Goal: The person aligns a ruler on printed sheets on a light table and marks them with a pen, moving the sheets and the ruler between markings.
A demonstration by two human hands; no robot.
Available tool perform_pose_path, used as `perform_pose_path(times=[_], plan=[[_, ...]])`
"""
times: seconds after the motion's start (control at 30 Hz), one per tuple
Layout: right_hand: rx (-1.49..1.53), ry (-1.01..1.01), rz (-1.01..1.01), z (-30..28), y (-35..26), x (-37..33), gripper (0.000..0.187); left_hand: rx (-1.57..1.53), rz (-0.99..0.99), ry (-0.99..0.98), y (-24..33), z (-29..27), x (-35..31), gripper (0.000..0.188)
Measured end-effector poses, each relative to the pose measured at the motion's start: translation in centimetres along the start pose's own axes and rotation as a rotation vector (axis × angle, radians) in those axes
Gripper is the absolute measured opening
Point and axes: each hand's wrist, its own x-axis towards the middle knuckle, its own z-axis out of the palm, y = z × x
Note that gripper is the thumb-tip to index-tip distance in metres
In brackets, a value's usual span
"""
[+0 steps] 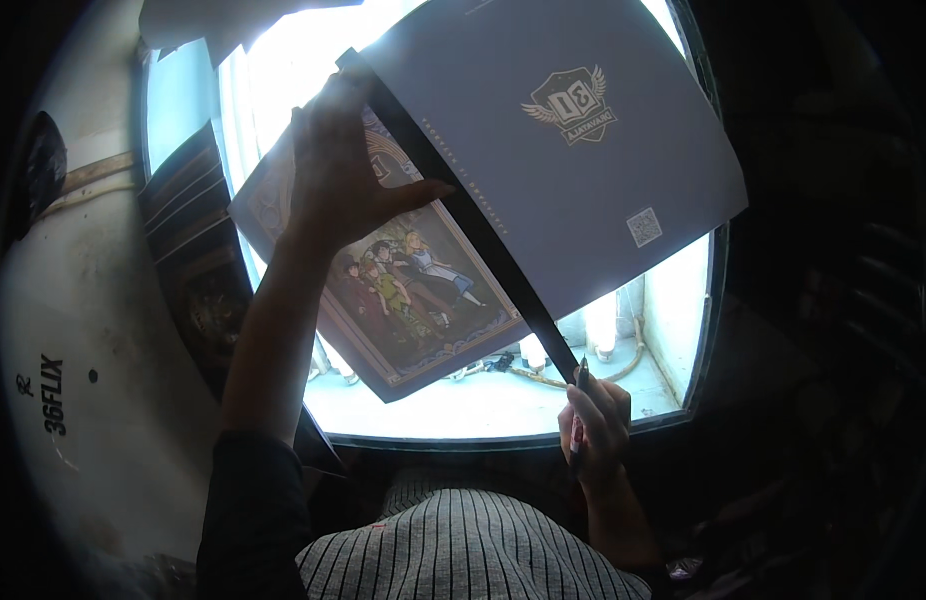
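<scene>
A large printed cover sheet (623,110) lies on a brightly lit glass surface; one half is plain grey-purple with a winged emblem, the other carries an illustration of several figures. A long black ruler-like strip (488,238) crosses it diagonally, along the line between the halves. Stretched over the strip's upper part is my left hand (331,165), thumb spread out onto it and fingers near its top end. My right hand (601,425), at the strip's lower end, is closed around a slim pen-like tool (579,415) with a pointed metal tip and reddish barrel. Whether those fingers also grip the strip is unclear.
Under the glass, lamps (603,325) and a cable (638,350) show inside the light box, whose dark frame (698,375) runs around it. Dark printed sheets (188,215) hang over its left edge, beside a pale surface (103,330). Another sheet (233,20) is at the far left.
</scene>
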Motion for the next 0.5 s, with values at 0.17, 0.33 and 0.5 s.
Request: perform_pose_path(times=[0.17,0.33,0.5], plan=[[0.018,-0.009,0.009,-0.01,-0.05,0.29,0.055,0.005,0.051,0.060,-0.69,0.58,-0.27,0.124],[-0.010,-0.013,-0.022,-0.07,-0.07,0.57,0.040,0.005,0.052,0.065,-0.48,0.62,-0.31,0.123],[0.031,0.008,0.020,0.30,0.04,0.01,0.052,0.013,0.058,0.071,-0.56,0.37,-0.34,0.122]])
